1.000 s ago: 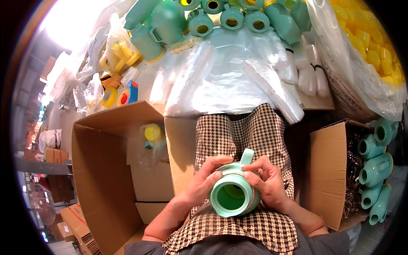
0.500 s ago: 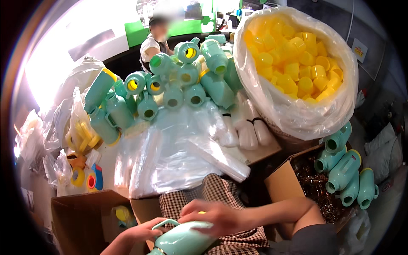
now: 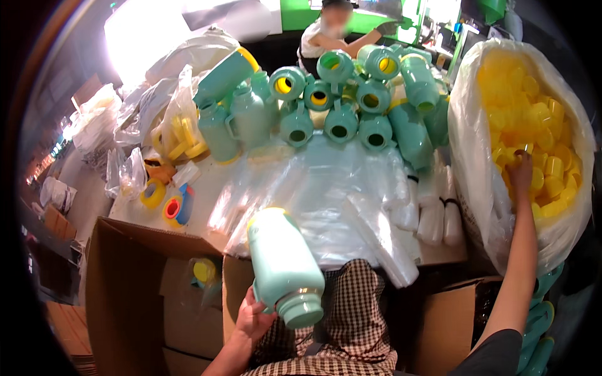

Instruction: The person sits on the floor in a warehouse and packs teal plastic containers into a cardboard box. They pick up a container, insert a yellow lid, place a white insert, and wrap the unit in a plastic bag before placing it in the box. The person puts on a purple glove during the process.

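Table [image 3: 211, 183] behind, the green bottle [image 3: 285, 258] slants, neck toward lower right.

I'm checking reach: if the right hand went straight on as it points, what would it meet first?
The right hand would likely meet the yellow caps inside the plastic bag first; it may be touching one, since depth is unclear.
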Action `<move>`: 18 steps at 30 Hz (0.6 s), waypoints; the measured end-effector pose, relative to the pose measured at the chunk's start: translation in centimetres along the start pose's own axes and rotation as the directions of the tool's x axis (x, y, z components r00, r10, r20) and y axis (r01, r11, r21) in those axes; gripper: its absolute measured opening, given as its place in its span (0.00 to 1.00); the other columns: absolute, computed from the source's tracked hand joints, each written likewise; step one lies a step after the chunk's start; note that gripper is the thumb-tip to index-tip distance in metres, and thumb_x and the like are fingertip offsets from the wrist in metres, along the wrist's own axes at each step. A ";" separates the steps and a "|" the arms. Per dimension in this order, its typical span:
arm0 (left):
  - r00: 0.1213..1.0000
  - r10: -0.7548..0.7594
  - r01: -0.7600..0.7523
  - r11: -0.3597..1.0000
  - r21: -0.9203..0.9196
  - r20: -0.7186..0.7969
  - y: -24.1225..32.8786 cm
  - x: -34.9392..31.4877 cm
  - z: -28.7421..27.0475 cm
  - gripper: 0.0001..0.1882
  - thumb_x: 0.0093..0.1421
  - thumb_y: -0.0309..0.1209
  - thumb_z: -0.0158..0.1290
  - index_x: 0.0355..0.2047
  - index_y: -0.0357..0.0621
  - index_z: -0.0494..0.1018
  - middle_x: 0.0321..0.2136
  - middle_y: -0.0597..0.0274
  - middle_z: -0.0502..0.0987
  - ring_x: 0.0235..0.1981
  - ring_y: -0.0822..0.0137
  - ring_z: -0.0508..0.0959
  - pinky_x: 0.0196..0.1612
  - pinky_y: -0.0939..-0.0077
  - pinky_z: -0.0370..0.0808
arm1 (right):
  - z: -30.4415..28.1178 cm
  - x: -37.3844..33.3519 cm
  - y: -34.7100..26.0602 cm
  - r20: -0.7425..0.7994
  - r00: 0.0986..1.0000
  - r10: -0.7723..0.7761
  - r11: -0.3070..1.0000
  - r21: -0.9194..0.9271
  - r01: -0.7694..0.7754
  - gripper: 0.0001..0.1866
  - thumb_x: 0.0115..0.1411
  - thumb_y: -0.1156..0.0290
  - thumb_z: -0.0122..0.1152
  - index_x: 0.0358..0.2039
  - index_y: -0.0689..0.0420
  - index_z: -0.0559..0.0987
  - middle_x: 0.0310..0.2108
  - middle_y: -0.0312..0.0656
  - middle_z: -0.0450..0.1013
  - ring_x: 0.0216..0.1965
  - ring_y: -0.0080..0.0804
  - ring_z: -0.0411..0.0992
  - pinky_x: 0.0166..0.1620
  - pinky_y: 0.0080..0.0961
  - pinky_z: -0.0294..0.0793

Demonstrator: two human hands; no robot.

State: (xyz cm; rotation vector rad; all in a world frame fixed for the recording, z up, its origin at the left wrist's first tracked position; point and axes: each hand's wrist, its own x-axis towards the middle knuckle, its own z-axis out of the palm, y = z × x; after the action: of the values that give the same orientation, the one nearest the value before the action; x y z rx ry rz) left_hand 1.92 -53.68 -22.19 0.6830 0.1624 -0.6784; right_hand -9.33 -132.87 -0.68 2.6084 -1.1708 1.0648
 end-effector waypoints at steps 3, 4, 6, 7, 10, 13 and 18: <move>0.995 0.085 -0.086 0.996 -0.015 -0.043 -1.4 -0.1 -0.7 0.31 0.57 0.22 0.57 0.60 0.46 0.61 0.55 0.57 0.70 0.56 0.56 0.73 0.53 0.49 0.77 | -0.8 -4.7 -8.0 -0.186 0.972 0.141 0.961 0.263 -0.089 0.36 0.48 0.79 0.68 0.60 0.52 0.70 0.55 0.47 0.71 0.57 0.40 0.70 0.56 0.31 0.72; 0.994 0.110 -0.110 0.994 0.014 -0.016 -0.7 -0.1 2.7 0.31 0.57 0.20 0.55 0.60 0.47 0.60 0.55 0.57 0.69 0.55 0.57 0.74 0.53 0.50 0.78 | -1.7 -4.4 -6.8 -0.275 0.957 0.090 0.972 0.233 -0.024 0.31 0.51 0.71 0.66 0.58 0.53 0.72 0.56 0.48 0.71 0.56 0.41 0.71 0.57 0.31 0.72; 0.989 0.099 -0.102 0.994 -0.027 -0.110 -0.4 0.2 4.4 0.32 0.56 0.19 0.54 0.60 0.49 0.58 0.55 0.57 0.69 0.55 0.56 0.74 0.52 0.48 0.78 | -0.9 -4.9 -3.0 -0.304 0.940 -0.157 0.978 0.082 0.190 0.28 0.57 0.57 0.62 0.56 0.56 0.76 0.58 0.49 0.72 0.55 0.44 0.71 0.58 0.33 0.71; 0.994 0.059 -0.060 0.998 -0.006 -0.096 -0.9 0.8 3.7 0.33 0.56 0.20 0.55 0.61 0.49 0.57 0.55 0.56 0.69 0.55 0.55 0.74 0.52 0.47 0.79 | -0.1 -4.9 -1.7 -0.279 0.924 -0.262 0.961 0.013 0.276 0.29 0.60 0.50 0.60 0.54 0.57 0.78 0.59 0.49 0.72 0.55 0.45 0.71 0.58 0.33 0.71; 0.984 0.062 -0.036 0.988 0.149 -0.170 -0.6 2.4 3.6 0.33 0.53 0.12 0.48 0.59 0.46 0.57 0.55 0.53 0.69 0.54 0.54 0.76 0.50 0.45 0.81 | 3.2 -4.7 0.1 -0.137 0.949 -0.284 0.957 0.024 0.290 0.32 0.63 0.43 0.58 0.54 0.58 0.78 0.61 0.50 0.70 0.56 0.48 0.69 0.60 0.38 0.68; 0.985 0.105 -0.054 0.940 0.337 -0.135 -0.6 0.6 1.8 0.36 0.54 0.12 0.49 0.62 0.46 0.50 0.60 0.52 0.65 0.58 0.52 0.74 0.49 0.51 0.82 | 6.2 -3.2 -0.4 0.035 0.975 -0.221 0.972 0.091 0.217 0.33 0.63 0.43 0.57 0.56 0.58 0.76 0.63 0.51 0.67 0.59 0.51 0.66 0.61 0.44 0.65; 0.998 -0.015 -0.021 0.798 0.603 0.054 -0.5 -1.0 2.5 0.40 0.60 0.23 0.59 0.66 0.49 0.48 0.62 0.51 0.63 0.61 0.57 0.70 0.55 0.62 0.76 | 11.0 -0.8 4.5 0.337 0.937 -0.089 0.994 0.094 0.060 0.34 0.63 0.45 0.57 0.60 0.57 0.73 0.66 0.53 0.62 0.65 0.56 0.60 0.63 0.53 0.59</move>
State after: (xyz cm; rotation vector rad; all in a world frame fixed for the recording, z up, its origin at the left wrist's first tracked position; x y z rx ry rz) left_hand 0.67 -55.02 -20.20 1.2805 -0.1211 -0.7507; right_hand -6.59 -139.29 -10.30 2.9626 -1.0930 0.6768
